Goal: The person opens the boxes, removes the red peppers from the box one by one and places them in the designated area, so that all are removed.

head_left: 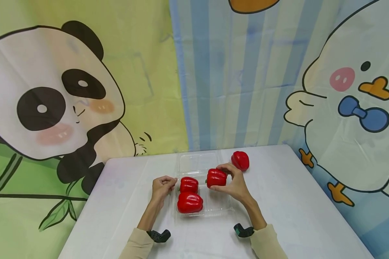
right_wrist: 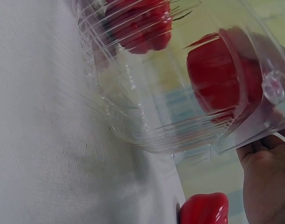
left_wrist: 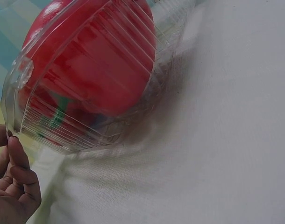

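A clear plastic clamshell box (head_left: 218,205) lies with its lid folded back on the white table. My left hand (head_left: 163,187) pinches the box's left rim between thumb and fingertip, as the left wrist view shows. Two red bell peppers sit in the left half, the rear one (head_left: 188,185) and the larger front one (head_left: 189,202). My right hand (head_left: 235,182) grips a third red bell pepper (head_left: 215,178) between thumb and fingers, over the back right part of the box. Through the clear wall, the right wrist view shows this held pepper (right_wrist: 215,74).
Another red bell pepper (head_left: 240,160) lies on the table (head_left: 278,201) behind my right hand, right of the open lid (head_left: 198,163). A cartoon-printed curtain (head_left: 220,79) hangs behind the table's far edge.
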Motion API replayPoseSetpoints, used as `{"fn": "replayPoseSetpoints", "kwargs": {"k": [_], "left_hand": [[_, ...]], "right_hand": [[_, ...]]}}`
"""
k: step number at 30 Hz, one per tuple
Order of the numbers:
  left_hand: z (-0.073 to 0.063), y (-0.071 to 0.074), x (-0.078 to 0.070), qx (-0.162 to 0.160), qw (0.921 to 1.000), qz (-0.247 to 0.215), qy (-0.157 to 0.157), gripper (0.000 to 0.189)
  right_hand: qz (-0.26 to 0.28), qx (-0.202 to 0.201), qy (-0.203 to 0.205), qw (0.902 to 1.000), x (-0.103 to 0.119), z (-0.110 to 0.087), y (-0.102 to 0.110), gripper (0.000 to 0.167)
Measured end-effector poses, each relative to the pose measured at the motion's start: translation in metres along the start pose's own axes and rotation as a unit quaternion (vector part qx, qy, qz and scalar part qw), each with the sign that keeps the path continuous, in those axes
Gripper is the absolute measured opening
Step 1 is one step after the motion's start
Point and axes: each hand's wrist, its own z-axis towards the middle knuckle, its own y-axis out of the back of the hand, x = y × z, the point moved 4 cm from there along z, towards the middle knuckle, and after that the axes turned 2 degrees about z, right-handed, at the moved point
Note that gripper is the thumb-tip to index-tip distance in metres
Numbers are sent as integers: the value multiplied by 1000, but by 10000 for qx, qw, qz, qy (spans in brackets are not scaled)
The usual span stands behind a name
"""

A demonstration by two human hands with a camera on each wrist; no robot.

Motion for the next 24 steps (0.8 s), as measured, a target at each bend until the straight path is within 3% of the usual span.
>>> {"fn": "replayPoseSetpoints", "kwargs": {"k": [24], "left_hand": [[0, -1, -1, -42, 10000, 31, 22, 19]], "right_hand": [[50, -118, 20, 9999, 0, -3, 12, 68]]}}
